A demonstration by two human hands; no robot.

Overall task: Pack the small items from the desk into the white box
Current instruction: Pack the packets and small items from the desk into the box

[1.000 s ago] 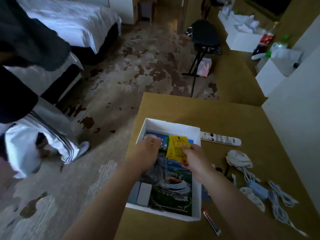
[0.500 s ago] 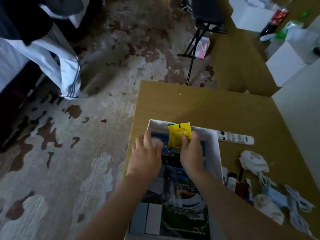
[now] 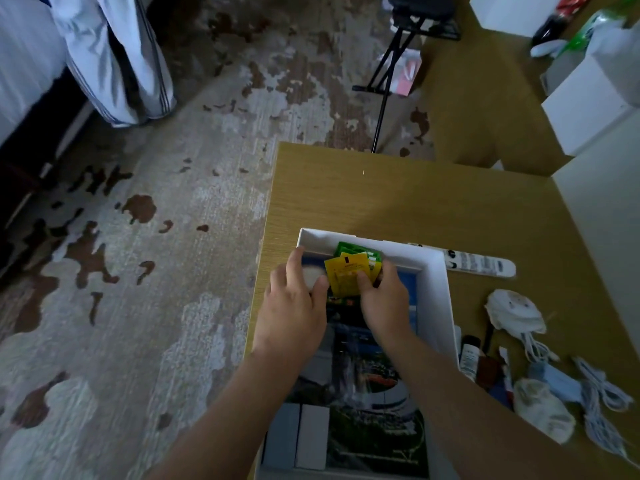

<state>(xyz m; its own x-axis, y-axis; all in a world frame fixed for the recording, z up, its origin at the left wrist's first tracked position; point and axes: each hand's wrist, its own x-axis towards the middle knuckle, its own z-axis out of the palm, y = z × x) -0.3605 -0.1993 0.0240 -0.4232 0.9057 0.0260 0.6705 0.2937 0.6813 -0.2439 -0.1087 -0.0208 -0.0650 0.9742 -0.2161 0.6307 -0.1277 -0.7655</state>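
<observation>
The white box (image 3: 437, 292) lies open at the desk's near left, lined with a printed picture. My right hand (image 3: 382, 303) grips a bundle of yellow and green sachets (image 3: 348, 275) and holds it against the box's far wall. My left hand (image 3: 294, 303) rests inside the box beside the sachets, fingers spread, its thumb touching the yellow one. Two pale small cartons (image 3: 304, 436) stand in the box's near left corner. On the desk to the right lie loose items: a white remote (image 3: 479, 266), crumpled white cloths (image 3: 516, 311), small bottles (image 3: 471, 356) and white cables (image 3: 602, 407).
The wooden desk (image 3: 415, 202) ends at the patterned carpet (image 3: 156, 271) on the left. A black folding stand (image 3: 398, 57) stands beyond the desk. White boxes (image 3: 585, 109) and bottles sit at the far right. White trousers (image 3: 114, 60) hang by a bed at upper left.
Both hands moved toward the box's far wall with the sachets. The green sachets now show behind the yellow one. The camera tilted further down.
</observation>
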